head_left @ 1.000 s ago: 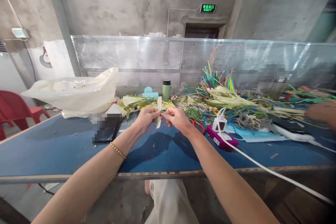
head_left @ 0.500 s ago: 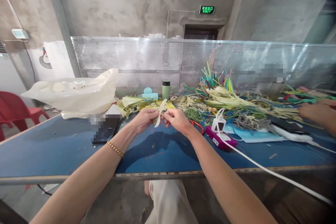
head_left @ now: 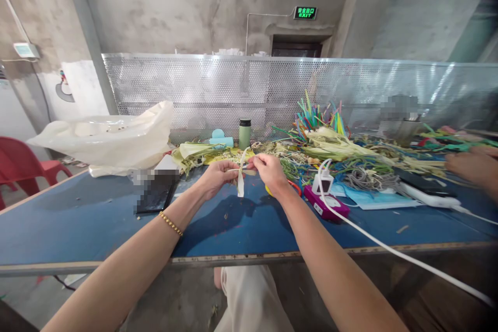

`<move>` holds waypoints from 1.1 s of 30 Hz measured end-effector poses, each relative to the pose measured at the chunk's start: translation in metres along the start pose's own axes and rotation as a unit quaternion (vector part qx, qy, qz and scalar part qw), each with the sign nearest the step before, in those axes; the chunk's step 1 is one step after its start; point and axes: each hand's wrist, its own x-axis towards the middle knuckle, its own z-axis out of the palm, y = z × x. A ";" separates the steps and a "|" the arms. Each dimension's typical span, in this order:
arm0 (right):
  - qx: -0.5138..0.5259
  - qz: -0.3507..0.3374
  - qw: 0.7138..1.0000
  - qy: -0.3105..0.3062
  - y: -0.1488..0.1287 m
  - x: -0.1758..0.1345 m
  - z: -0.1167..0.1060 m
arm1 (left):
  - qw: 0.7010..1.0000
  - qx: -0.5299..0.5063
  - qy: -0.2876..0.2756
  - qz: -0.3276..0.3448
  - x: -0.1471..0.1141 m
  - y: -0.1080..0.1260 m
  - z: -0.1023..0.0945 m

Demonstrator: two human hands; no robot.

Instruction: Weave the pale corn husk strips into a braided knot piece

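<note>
My left hand (head_left: 216,178) pinches one end of some pale corn husk strips (head_left: 240,182) in front of me, above the blue table (head_left: 128,238). From the other side my right hand (head_left: 271,171) grips them between thumb and fingers. One strip hangs upright between the hands and crosses another that runs sideways from hand to hand. The fingers hide where the strips end. Close to my right wrist, scissors with orange and yellow handles (head_left: 296,187) lie partly covered.
Corn husks (head_left: 334,143) and cords pile up behind my hands, near a green bottle (head_left: 245,135). A purple power block (head_left: 326,205) with a white cable stands right. A dark phone-like object (head_left: 160,192) and plastic bag (head_left: 112,145) lie left. Another person's hand (head_left: 472,166) is far right.
The pale strip between my hands has turned from slanted to nearly upright, and a sideways strip now shows across it. My right hand has lifted slightly and moved a little to the right.
</note>
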 end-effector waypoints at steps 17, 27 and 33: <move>0.093 -0.005 0.991 -0.093 -0.012 -0.009 0.004 | 0.996 0.066 -0.060 0.002 -0.005 0.006 0.003; -0.122 -0.111 0.975 0.148 -0.011 -0.006 0.000 | 0.992 0.058 0.101 0.049 0.001 0.002 -0.002; -0.083 -0.096 0.991 -0.033 -0.019 -0.015 0.012 | 0.987 0.097 0.109 0.069 0.001 -0.001 0.001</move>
